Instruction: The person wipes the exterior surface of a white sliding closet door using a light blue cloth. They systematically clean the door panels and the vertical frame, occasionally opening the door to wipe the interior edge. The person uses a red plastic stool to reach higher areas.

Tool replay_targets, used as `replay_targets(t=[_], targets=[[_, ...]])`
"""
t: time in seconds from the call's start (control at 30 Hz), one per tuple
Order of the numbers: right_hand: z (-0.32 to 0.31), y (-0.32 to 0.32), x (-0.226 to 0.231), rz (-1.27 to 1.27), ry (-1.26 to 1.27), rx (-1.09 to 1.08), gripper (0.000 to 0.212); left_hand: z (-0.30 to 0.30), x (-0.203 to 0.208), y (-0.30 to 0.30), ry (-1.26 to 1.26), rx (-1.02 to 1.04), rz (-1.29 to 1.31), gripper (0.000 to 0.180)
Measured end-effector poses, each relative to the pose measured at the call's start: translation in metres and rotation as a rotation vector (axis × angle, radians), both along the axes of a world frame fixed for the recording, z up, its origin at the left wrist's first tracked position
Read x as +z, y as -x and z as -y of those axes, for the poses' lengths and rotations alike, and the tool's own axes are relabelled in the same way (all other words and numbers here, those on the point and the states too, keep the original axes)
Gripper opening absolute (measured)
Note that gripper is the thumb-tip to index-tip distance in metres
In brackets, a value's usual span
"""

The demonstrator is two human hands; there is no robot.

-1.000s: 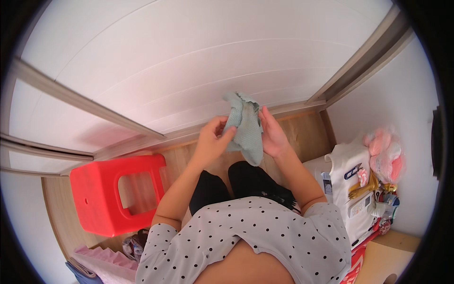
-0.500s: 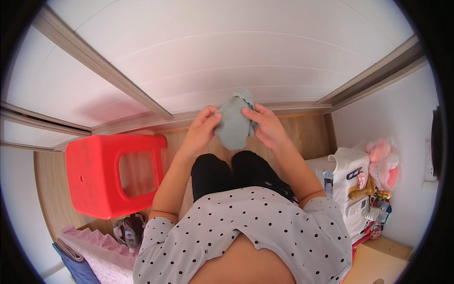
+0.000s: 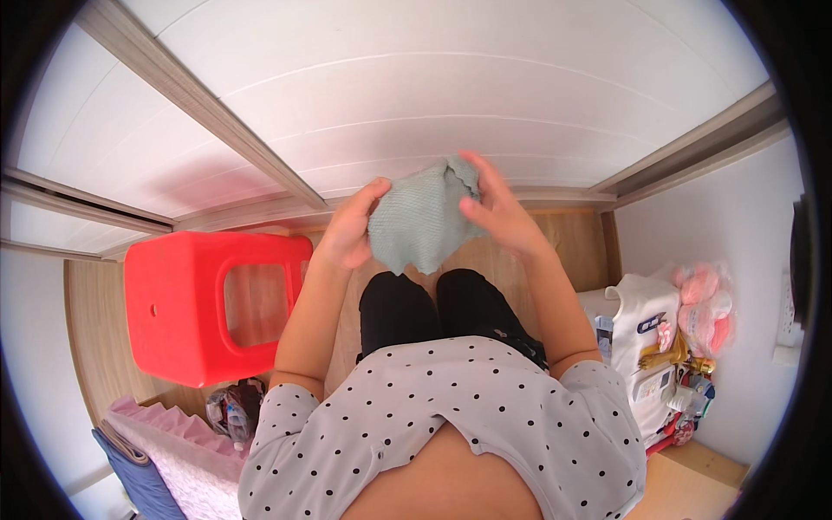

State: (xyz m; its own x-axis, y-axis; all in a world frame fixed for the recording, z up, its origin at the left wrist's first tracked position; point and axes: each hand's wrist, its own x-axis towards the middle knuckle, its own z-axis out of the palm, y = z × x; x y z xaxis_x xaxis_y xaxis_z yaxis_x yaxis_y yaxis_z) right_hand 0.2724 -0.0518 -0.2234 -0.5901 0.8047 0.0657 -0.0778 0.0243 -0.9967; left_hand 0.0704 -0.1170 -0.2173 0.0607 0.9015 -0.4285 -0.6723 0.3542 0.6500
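A grey-green ribbed cloth, knitted in look, hangs in front of me above my knees, spread wide with a wavy lower edge. Its left edge is pinched in my left hand, the thumb on top and the other fingers partly behind it. My right hand is at the cloth's right side, thumb and fingers apart and a little blurred. Those fingertips are close to a folded-over flap at the upper right corner; whether they touch it I cannot tell.
White sliding doors stand ahead. A red plastic stool lies tipped over on the left, with a pink ruffled cover nearer me. At right, a white cloth bears small items beside a clear bag of pink yarn balls.
The cloth has been spread wider, its left part drawn out to the left by my left hand. My right hand has loosened from its pinch, its fingers now apart.
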Motion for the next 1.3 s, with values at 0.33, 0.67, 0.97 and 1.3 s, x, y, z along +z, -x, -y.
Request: replay_targets(t=[0.33,0.67,0.97,1.3], targets=[[0.007,0.004,-0.01,0.061,0.512,-0.199,0.036,0.003,-0.014,0.001,-0.335,0.246,-1.007,0.024],[0.019,-0.008,-0.026,0.135,0.157,-0.046,0.046,0.001,-0.025,-0.029,-0.694,-0.189,-0.98,0.035],[-0.014,-0.094,-0.013,-0.41,0.612,-0.19,0.04,-0.021,0.046,0.125,-0.471,1.445,-1.342,0.031],[-0.122,-0.217,0.001,-0.528,-0.094,-1.044,0.038,-0.091,0.039,0.184,-0.421,1.351,-1.408,0.049]])
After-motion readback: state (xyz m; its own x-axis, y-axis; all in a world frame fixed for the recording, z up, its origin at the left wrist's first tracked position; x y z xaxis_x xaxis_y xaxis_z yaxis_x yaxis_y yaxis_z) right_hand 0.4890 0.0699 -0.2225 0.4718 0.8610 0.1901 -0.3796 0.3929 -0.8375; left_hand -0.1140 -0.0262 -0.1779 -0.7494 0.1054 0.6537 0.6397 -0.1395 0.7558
